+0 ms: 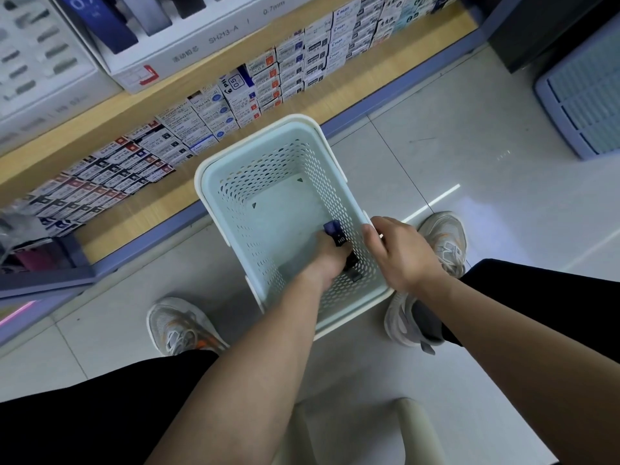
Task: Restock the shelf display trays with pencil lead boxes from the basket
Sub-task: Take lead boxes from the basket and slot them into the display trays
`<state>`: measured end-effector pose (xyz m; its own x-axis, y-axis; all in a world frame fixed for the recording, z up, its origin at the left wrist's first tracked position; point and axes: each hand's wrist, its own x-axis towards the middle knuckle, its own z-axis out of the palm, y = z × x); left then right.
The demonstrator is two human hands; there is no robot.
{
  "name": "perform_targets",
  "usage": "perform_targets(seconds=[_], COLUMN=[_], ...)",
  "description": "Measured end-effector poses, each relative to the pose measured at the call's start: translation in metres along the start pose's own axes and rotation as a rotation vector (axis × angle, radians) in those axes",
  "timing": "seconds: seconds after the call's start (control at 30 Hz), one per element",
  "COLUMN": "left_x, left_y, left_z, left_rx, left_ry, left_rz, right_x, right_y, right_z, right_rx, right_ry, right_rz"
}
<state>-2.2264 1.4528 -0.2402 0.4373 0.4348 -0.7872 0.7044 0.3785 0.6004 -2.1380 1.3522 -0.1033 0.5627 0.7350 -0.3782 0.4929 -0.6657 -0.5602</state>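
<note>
Pencil lead boxes: only a few left, all in the basket's near right corner.
- Wooden shelf (110,105), top left. It carries a white display tray (188,52) printed "SH213-A" and "0.7mm", with dark packs standing in it. In front of it run rows of small printed boxes (235,99), packed tight.
- Basket (204,182): pale green, perforated walls, white rim. It stands on the tiled floor (453,156) just beside the shelf base, between two grey sneakers.
- Right hand (399,253): grips the basket's right rim, thumb on the inside, fingers curled over the outside.
- Left hand (327,260): down inside the basket, fingers curled round one pencil lead box (337,234).
- That box: small, dark blue, "HB" in white on the face. It's tilted and sticking out above the fingers.
- More dark boxes (355,270) lie under that hand against the right wall. Count unclear.
</note>
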Motion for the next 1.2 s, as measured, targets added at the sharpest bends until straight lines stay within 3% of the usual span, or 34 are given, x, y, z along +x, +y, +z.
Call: perform_targets(seconds=[0.37,0.63,0.73,0.83,1.03,1.2], left_x=[-0.022,-0.083,-0.125,-0.170,-0.252,-0.307], left_y=[0.023,0.094,0.128,0.159,0.204,0.229], left_z=[-0.031,-0.091,-0.107,-0.120,-0.146,-0.158], left_rx=[0.006,0.153,0.171,0.120,0.062,0.099], left_ry=[-0.029,-0.108,-0.129,-0.155,-0.118,-0.130], left_rz=[-0.010,0.170,0.254,0.330,0.535,0.672], right_x=[-0.004,-0.002,-0.001,-0.003,-0.036,-0.059], right_y=[-0.003,-0.011,-0.028,-0.063,-0.164,-0.203], right_z=[0.005,-0.005,-0.023,-0.056,-0.131,-0.173], right_rx=[-0.026,-0.156,-0.195,-0.046,0.622,0.680], right_ry=[-0.023,-0.110,-0.062,0.020,0.080,0.026], right_rz=[-0.033,0.024,0.041,-0.025,-0.118,-0.260])
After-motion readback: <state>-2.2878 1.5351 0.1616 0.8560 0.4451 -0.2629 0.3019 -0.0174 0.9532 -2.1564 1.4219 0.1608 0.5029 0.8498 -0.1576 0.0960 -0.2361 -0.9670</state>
